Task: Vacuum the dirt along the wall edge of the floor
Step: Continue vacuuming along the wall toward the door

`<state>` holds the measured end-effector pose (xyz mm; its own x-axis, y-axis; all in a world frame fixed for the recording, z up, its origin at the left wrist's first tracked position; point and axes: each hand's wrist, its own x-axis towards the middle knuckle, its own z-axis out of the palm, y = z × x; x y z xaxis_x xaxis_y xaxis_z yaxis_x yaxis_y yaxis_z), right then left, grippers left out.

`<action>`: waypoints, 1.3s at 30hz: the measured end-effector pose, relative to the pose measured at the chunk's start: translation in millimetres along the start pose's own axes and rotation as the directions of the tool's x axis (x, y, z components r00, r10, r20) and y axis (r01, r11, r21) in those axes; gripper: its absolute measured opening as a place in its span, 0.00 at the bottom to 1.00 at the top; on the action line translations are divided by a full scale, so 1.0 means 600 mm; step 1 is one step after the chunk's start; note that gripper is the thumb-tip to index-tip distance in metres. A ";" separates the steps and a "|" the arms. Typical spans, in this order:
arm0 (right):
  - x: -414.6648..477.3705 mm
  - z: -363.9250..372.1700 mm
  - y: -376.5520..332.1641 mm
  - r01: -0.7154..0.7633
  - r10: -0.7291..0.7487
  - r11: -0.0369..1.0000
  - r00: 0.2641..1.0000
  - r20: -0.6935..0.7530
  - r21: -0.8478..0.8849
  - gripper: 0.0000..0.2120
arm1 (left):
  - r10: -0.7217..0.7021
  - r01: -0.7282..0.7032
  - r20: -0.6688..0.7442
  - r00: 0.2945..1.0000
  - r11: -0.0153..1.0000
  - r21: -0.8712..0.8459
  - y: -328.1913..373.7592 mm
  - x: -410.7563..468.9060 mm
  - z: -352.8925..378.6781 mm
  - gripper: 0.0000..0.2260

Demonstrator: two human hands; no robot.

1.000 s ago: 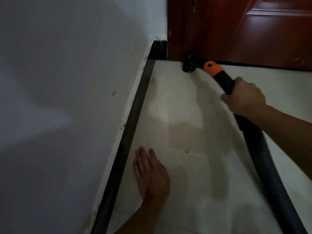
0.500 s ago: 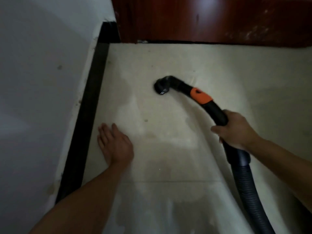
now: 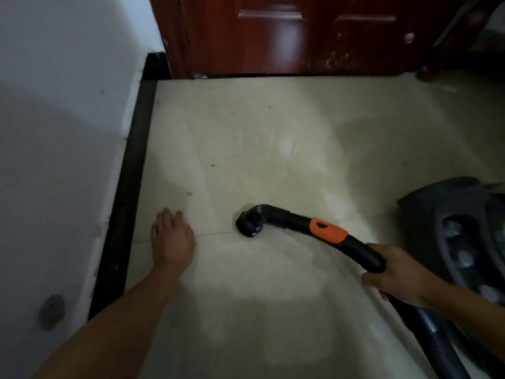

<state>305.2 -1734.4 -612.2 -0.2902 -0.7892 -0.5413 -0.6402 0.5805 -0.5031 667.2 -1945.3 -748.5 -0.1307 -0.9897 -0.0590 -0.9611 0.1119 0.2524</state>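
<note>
Black plastic made up the wand (image 3: 277,216), whose long axis ran from the right hand (image 3: 396,274) leftward across the floor (image 3: 287,127) towards the wall (image 3: 54,119). The right hand's fingers were wrapped round the wand just behind the orange collar (image 3: 329,230). At the far end the round nozzle (image 3: 249,225) sat mouth-down on the tile, out in the open floor and well apart from the dark skirting (image 3: 134,173) at the wall's foot.

Between nozzle and skirting lay the left hand (image 3: 172,239), palm flat on the floor with fingers straight and holding nothing, just beside the skirting. It was much the nearer hand to the wall edge, but the tool was in the right.

Two small specks (image 3: 189,193) lay beyond the left hand's fingertips, towards the door (image 3: 273,36). They looked like dirt, though the blur left that uncertain. To reach the edge, the nozzle would probably have to travel left along the wand's own line, past or ahead of the resting hand. The vacuum body (image 3: 464,228) stood to the right.
</note>
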 end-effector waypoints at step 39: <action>-0.106 0.017 0.109 -0.185 0.222 0.972 0.926 -0.306 0.146 0.14 | 0.267 -0.351 0.338 0.902 0.911 0.217 0.106 -0.268 -0.042 0.13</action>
<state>289.1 -1644.2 -617.4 -0.6284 -0.6630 -0.4068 -0.4646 0.7394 -0.4873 633.1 -1781.3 -698.5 -0.4568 -0.8328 -0.3128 -0.8824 0.4687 0.0407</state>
